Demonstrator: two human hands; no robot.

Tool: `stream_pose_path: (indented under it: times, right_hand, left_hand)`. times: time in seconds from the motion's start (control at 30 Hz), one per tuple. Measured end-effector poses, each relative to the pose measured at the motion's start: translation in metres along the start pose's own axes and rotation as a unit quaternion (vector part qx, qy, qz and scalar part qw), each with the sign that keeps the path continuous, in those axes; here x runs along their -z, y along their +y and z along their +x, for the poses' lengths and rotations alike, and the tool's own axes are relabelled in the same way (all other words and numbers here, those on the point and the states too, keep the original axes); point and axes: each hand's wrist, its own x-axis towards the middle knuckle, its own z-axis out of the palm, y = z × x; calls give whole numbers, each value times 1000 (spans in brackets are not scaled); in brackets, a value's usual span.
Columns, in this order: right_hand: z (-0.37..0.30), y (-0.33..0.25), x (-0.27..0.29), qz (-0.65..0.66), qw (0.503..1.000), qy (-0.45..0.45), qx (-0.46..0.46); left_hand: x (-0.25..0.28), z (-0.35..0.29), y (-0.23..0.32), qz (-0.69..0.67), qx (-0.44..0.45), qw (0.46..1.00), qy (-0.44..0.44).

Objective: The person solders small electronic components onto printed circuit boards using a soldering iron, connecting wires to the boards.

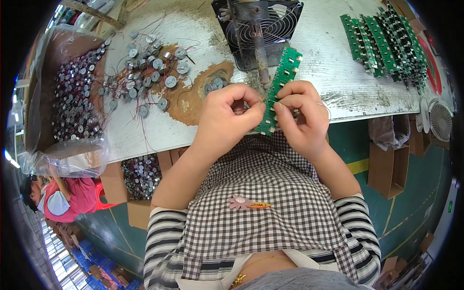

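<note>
A long green circuit board (286, 67) with small pale connectors along its edges slants over the table's front edge. My right hand (304, 113) grips its right side between thumb and bent fingers. My left hand (232, 116) is closed in a pinch at the board's left edge; what the fingertips hold is too small to make out. Just above the fingers, the tip of a soldering iron (261, 53) points down from its mount. Small round metal motors (215, 85) with thin wires lie beside my left hand.
A plastic-lined carton (36, 96) full of wired motors stands at left, with loose motors (154, 64) spread beside it. Behind the iron is a black fan (282, 21). Rows of green boards (382, 46) sit at right, near a white fan (440, 118). A person in pink (72, 195) is at far left.
</note>
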Motion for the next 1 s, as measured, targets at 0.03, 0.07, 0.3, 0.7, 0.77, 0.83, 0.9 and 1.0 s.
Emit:
stream_pose_path:
  times: [0.03,0.07,0.3,0.7,0.77,0.83,0.9,1.0]
  right_hand:
    - [1,0,0,0,1000,0,0]
    - [2,0,-1,5,1000,4,-3]
    - [3,1,-1,31,999,13,-24]
    - [10,0,-2,8,1000,6,10]
    - [4,0,-4,17,1000,6,-7]
    - [2,0,-5,27,999,6,-25]
    - [2,-3,-5,10,1000,6,-21]
    - [2,-5,-3,-24,1000,11,2]
  left_hand:
    - [0,0,1,-2,10,1000,1]
    - [1,0,0,-2,9,1000,1]
    - [4,3,-2,-7,-17,1000,0]
    - [4,5,3,-11,-10,1000,6]
    - [4,4,2,-14,9,1000,8]
    - [5,3,-3,-3,-6,1000,6]
    - [4,-1,4,-5,33,999,1]
    - [3,-4,3,33,12,999,3]
